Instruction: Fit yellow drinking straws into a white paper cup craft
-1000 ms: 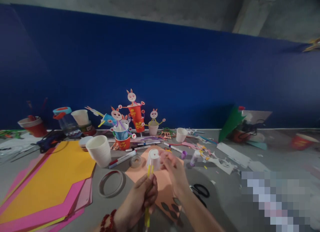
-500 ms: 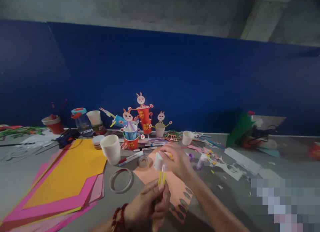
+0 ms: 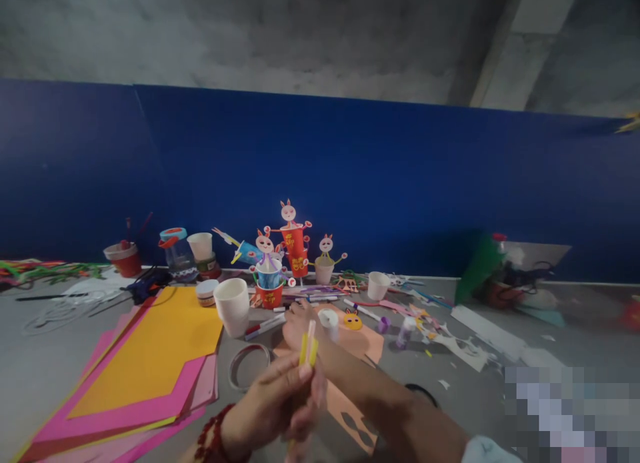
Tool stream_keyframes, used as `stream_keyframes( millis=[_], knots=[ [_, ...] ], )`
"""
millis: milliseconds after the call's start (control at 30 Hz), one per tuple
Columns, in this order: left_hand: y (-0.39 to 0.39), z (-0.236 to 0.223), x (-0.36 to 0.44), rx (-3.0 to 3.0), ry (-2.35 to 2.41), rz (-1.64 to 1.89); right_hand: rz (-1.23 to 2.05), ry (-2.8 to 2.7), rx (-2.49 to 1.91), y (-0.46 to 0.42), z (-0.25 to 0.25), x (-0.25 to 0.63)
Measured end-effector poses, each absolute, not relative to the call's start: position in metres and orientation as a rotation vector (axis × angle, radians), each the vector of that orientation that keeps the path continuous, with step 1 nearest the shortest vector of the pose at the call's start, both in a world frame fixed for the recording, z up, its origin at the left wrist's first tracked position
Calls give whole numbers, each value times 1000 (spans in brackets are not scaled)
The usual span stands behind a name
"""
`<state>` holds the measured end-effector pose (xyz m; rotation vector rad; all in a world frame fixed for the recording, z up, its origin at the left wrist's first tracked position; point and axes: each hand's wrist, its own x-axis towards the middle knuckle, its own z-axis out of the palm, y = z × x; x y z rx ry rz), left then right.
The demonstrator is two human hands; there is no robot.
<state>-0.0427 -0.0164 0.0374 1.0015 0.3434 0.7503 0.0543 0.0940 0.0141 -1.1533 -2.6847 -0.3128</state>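
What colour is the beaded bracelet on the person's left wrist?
Dark red; the bracelet shows in the head view, the only view.

We record our left hand point(image 3: 295, 391) bare, dark red beaded bracelet point(image 3: 214, 436) at the wrist point(image 3: 231, 428); our right hand point(image 3: 299, 326) bare, pale bluish sleeve point(image 3: 483, 451) high on the forearm point(image 3: 390, 386)

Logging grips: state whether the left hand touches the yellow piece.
Touching: the head view shows the left hand closed around the yellow piece, whose top sticks out.
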Motion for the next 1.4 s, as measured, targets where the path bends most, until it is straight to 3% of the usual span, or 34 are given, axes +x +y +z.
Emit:
stream_keyframes(
  millis=[200,300,433,667,800,1100,1400],
  knots=[
    [-3,65,-90,1280,734,1243,-87,-2622,-970,57,47,105],
    [-7,61,-100,1223,796,1316,778,-2250,-703,30,51,138],
    [-12,47,-85,1083,714,1024,1239,-1933,-623,4,41,163],
    [-16,35,-46,1076,487,842,1340,-1783,-679,-14,23,186],
    [-28,36,-36,1212,600,817,1559,-1610,-681,-20,14,190],
    [-56,42,-29,1710,787,906,1599,-1391,-791,-40,2,172],
    [-41,27,-28,1207,660,880,1784,-1224,-378,-45,-9,173]
  ],
)
